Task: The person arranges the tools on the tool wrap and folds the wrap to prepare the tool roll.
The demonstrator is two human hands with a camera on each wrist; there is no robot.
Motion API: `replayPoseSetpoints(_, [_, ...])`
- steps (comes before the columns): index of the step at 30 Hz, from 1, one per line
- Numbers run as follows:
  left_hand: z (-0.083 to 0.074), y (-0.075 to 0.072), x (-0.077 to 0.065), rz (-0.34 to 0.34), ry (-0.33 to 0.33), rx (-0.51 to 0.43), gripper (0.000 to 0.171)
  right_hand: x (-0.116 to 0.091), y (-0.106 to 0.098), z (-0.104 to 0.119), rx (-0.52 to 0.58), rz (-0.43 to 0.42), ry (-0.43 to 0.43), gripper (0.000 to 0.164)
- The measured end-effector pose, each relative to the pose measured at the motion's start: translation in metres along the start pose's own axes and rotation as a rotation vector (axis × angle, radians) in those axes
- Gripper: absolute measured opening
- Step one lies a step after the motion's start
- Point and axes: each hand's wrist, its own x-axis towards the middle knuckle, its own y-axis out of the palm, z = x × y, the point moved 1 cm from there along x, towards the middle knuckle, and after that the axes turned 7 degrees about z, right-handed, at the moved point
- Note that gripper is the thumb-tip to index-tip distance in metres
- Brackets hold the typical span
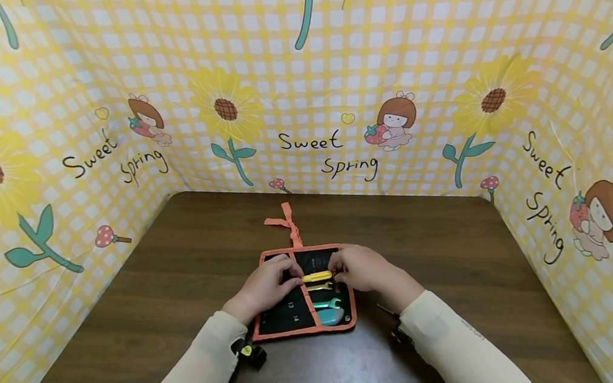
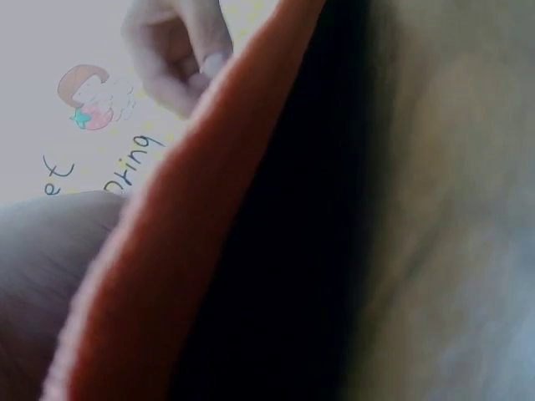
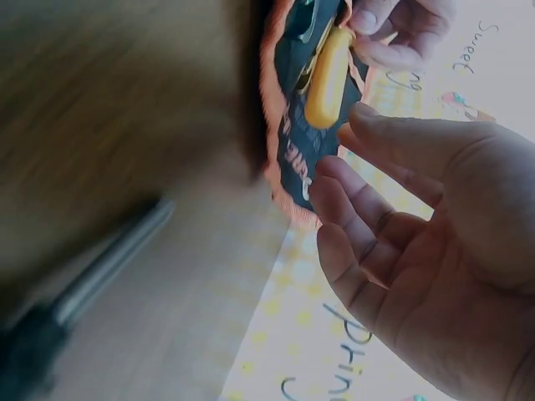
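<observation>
A black tool roll with orange trim lies spread out on the table. In its right-hand pocket sits a screwdriver, its yellow handle showing and its shaft hidden. Below it are a yellow wrench, a green wrench and a light-blue rounded piece. My left hand pinches the orange pocket edge beside the screwdriver between thumb and finger. Over the roll's right side, my right hand has loosely bent fingers, with its thumb tip close to the end of the yellow handle and nothing in its grasp.
Orange tie straps stretch from the roll's far edge across the brown wooden table. Yellow checked cloth walls in the back and both sides. A small black device is strapped at the left wrist.
</observation>
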Motion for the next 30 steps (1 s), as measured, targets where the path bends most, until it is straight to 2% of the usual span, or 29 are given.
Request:
replayPoseSetpoints(9, [0.005,-0.013,0.002,0.023,-0.028,0.095,0.01,-0.039,-0.001,-0.021,0.02,-0.079,0.047,0.016])
replayPoseSetpoints(16, [0.009,-0.021,0.003,0.079,-0.023,0.181,0.024,-0.073,0.0,-0.039,0.039,-0.104,0.08,0.02])
replayPoseSetpoints(23, [0.015,-0.027,0.006,0.17,-0.033,0.179,0.034,-0.103,0.003,-0.056,0.064,-0.112,0.056,0.016])
replayPoseSetpoints(30, [0.018,-0.031,0.012,0.237,-0.017,0.253,0.04,-0.126,0.005,-0.061,0.131,-0.088,0.057,0.014])
